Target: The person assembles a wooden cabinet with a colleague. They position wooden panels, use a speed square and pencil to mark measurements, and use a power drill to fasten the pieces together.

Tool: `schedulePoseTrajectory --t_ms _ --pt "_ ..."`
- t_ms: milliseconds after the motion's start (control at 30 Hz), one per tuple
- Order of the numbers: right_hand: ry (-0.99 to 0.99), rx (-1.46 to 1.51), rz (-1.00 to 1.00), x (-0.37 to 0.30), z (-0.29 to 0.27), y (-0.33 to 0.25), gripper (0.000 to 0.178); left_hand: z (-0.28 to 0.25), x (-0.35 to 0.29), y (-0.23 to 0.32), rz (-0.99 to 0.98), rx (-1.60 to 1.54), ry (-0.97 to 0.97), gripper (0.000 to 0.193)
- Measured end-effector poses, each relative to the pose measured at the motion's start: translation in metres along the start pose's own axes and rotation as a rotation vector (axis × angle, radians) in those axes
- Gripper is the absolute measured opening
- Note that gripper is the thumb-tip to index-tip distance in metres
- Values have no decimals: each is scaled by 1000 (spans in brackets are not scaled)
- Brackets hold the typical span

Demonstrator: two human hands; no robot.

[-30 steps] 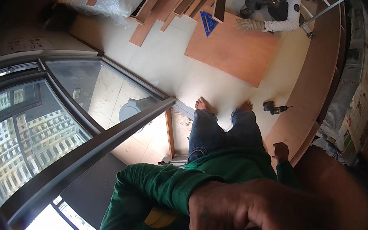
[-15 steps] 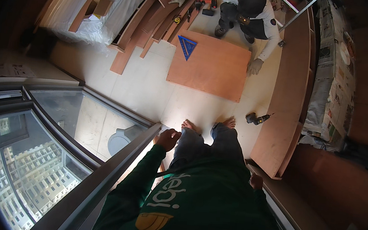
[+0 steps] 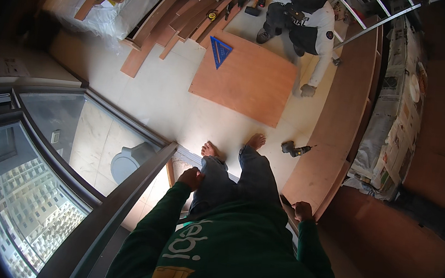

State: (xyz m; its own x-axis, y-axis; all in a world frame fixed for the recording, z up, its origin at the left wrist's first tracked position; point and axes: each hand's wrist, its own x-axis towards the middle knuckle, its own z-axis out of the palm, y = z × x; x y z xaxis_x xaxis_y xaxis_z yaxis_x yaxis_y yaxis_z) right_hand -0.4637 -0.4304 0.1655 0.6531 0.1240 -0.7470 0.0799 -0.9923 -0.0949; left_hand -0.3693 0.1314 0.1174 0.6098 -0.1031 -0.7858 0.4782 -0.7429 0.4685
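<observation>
My left hand (image 3: pixel 191 179) hangs beside my left thigh with its fingers curled in. It is near the dark metal frame (image 3: pixel 145 177) of a glass door, and nothing shows in it. On the other side my right hand (image 3: pixel 303 210) is closed near the low end of a long wooden panel (image 3: pixel 327 150). Whether it holds anything is hidden. Ahead of my bare feet a reddish plywood board (image 3: pixel 244 84) lies flat on the floor, with a blue triangular square (image 3: pixel 220 52) on its far left corner. A cordless drill (image 3: pixel 296 149) lies right of my feet.
A co-worker (image 3: pixel 294 24) in grey gloves crouches beyond the board. Wooden planks (image 3: pixel 150 50), a tape measure (image 3: pixel 212 15) and a red power tool (image 3: pixel 256 0) lie at the far left. A ladder (image 3: pixel 379 17) stands far right, near a paper-covered stack (image 3: pixel 390 113). A grey bin (image 3: pixel 127 164) shows through the glass.
My view has turned and moved slightly forward, so the board and drill sit further left. My right hand and forearm have come further into sight. The co-worker's hand still rests by the board.
</observation>
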Motion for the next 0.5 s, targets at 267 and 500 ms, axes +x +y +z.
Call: schedulePoseTrajectory --t_ms 267,500 --pt "64 743 312 110 -115 -6 28 -8 36 24 -183 20 -73 53" --pt "-345 788 114 306 -117 -19 90 54 132 92 -376 -19 354 55"
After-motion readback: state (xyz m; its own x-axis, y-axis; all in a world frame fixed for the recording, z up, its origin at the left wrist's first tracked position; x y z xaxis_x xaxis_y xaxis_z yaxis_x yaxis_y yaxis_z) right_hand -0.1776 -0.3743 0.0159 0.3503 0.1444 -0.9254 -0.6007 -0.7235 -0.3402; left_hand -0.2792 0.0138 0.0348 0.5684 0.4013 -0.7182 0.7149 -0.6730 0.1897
